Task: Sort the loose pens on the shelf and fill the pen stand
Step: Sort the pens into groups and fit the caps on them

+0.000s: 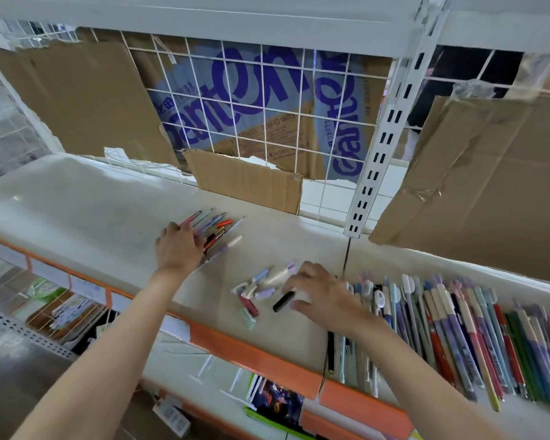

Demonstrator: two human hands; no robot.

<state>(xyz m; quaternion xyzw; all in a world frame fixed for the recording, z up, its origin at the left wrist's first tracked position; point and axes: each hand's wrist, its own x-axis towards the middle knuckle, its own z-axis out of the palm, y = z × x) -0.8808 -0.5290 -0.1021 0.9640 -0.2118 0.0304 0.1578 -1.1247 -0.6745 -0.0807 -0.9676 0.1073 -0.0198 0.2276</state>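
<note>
**Loose pens split between our two hands on the shelf**

Loose pens (pixel 213 230) lay in a small fan on the shelf (pixel 77 198), and our left hand (pixel 178 249) rested flat on their near ends, fingers straight and pressing rather than curled, so that grip was released around nothing. The pens' long axes ran away from that hand, up and to its right, toward the torn cardboard (pixel 245 182) at the back.

Our right hand (pixel 324 293) hovered low over a scatter of pen caps (pixel 261 287), its fingers spread and lightly bent. A black cap (pixel 284 301) lay just beside its fingertips, on the thumb side, its long axis pointing diagonally toward the fingers; we could not tell whether the fingers touched it, but that grip held nothing.

On the far side of the right hand, a sorted row of pens (pixel 458 328) lay packed side by side, their axes running toward the orange shelf edge (pixel 254 360).

No pen stand showed in view. We judged the sorting to be under way, with the left hand nearer the fanned pens and the right nearer the caps.
</note>
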